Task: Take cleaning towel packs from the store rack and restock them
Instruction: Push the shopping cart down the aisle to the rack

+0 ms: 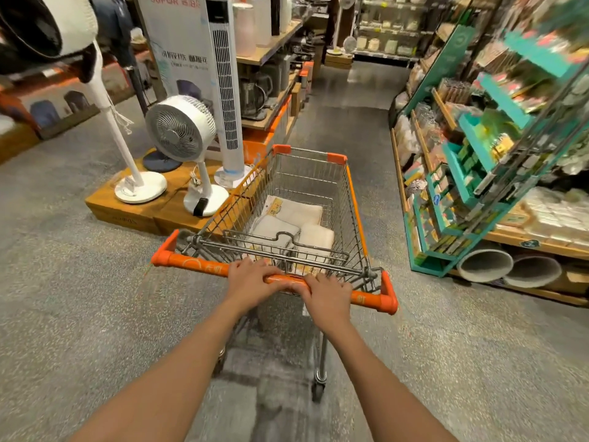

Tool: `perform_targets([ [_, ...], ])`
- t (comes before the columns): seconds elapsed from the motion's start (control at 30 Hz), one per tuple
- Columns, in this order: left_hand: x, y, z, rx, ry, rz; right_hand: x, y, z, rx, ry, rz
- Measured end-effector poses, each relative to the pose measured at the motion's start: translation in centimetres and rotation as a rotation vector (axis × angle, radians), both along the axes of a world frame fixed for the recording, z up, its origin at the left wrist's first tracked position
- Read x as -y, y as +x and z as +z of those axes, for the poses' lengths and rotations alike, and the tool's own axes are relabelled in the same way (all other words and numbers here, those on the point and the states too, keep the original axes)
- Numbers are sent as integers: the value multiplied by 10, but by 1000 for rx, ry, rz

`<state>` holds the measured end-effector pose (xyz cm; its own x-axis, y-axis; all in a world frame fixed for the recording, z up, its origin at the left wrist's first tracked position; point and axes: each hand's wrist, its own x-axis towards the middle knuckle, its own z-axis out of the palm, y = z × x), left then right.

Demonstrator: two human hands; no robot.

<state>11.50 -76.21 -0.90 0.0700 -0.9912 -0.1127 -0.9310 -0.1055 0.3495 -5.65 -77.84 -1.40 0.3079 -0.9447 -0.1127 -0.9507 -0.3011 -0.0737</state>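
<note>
A wire shopping cart (349, 186) with an orange handle bar (191, 261) stands in the aisle in front of me. Several pale cleaning towel packs (299, 213) lie flat on the cart's floor. My left hand (248, 283) grips the handle bar near its middle, fingers curled over the top. My right hand (325, 296) grips the same bar just to the right, almost touching the left hand.
White fans (180, 132) and a tower fan (224, 84) stand on a low wooden platform (127, 212) at the cart's left. A teal display rack (459, 193) full of goods lines the right side. The grey aisle floor (347, 90) runs on ahead between shelves.
</note>
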Motion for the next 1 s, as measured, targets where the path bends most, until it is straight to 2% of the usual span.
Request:
perform_targets([
  [0.3,129,12,-7,37,-19,-7,128,10,-5,10,-60,3],
  [0.5,219,22,-2,72,10,-39,221,24,-6,71,0,-43],
  [1.0,428,46,3,57,1,-85,431,44,6,14,45,-42],
])
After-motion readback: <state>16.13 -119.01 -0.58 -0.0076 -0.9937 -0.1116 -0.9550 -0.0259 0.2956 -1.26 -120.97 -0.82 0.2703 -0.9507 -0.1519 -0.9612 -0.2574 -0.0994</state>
